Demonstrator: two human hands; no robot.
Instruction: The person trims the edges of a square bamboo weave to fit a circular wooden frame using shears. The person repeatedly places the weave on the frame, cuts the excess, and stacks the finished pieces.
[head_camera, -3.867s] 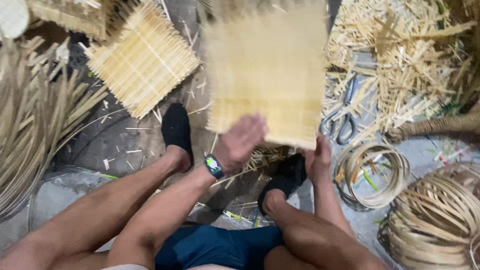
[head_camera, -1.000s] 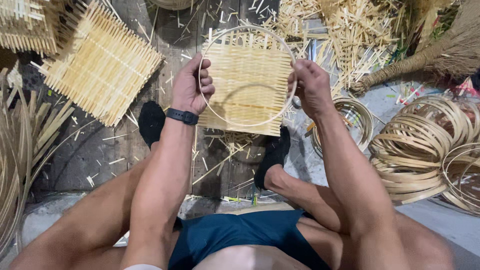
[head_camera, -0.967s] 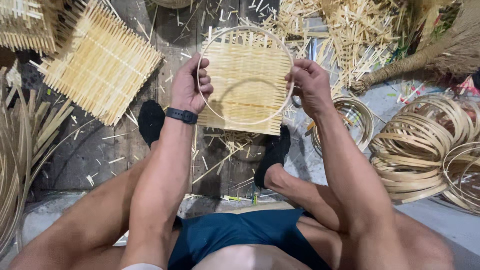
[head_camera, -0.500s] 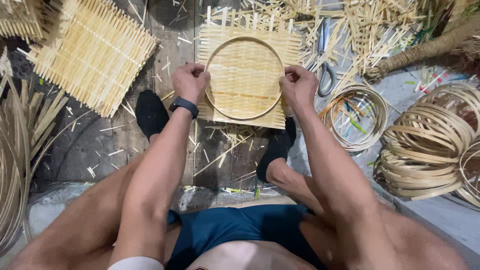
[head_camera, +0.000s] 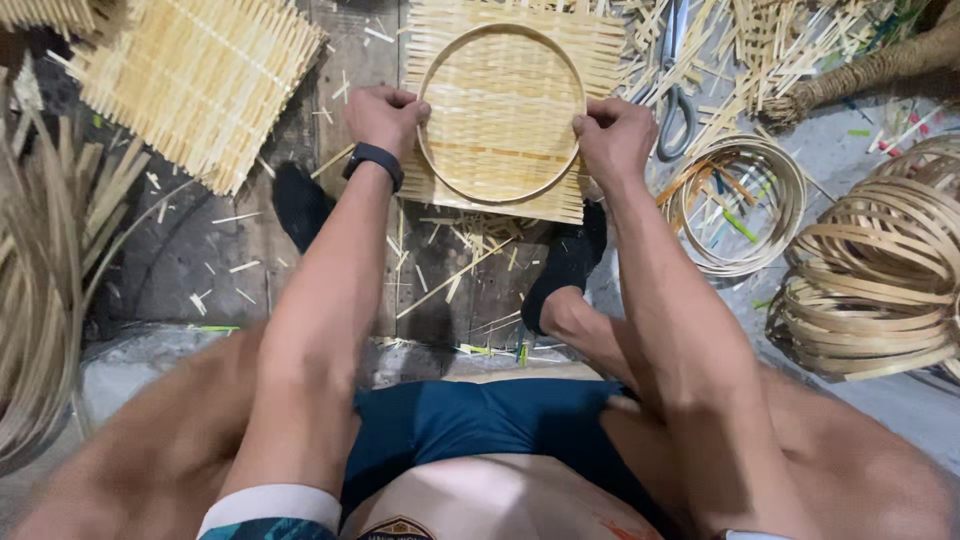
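A square woven bamboo mat (head_camera: 505, 45) lies on the dark floor in front of me, with a round bamboo hoop (head_camera: 500, 30) laid on top of it. My left hand (head_camera: 385, 118) grips the hoop's left side and the mat beneath; a black watch sits on that wrist. My right hand (head_camera: 615, 140) grips the hoop's right side in the same way. Both of my black-socked feet (head_camera: 565, 265) rest just below the mat.
Another woven mat (head_camera: 200, 85) lies at upper left. Scissors (head_camera: 675, 95) lie right of the mat among bamboo offcuts. Coiled bamboo hoops (head_camera: 745, 205) and a bigger stack of hoops (head_camera: 880, 285) sit on the right. Long bamboo strips (head_camera: 40, 300) curve along the left.
The mat with the hoop has come down from being held up to lying flat on the floor. My hands slid to the hoop's two sides and pressed it onto the mat.
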